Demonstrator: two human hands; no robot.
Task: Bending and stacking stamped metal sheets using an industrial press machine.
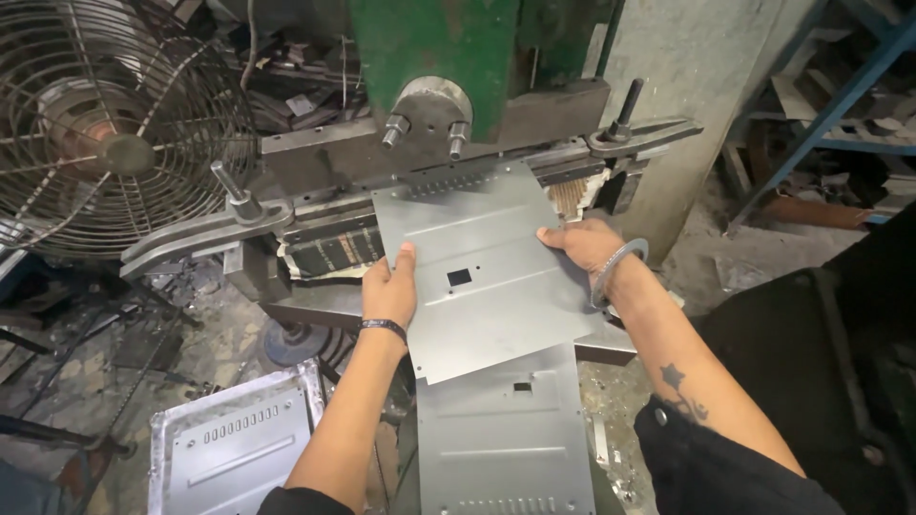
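Head view: left hand [389, 291] and right hand [584, 243] each grasp a side edge of the sheet-metal panel [487, 272], its far end under the press die [431, 114]; fingers near the die risk crushing, sharp edges cutting.

A wire-caged fan [105, 124] stands at the left of a dim, cluttered workshop. The concrete floor [744, 267] is grey and littered with scrap. A pale concrete pillar [682, 67] rises behind the green machine frame [434, 48], and a blue metal rack [840, 95] holds scrap at the right.
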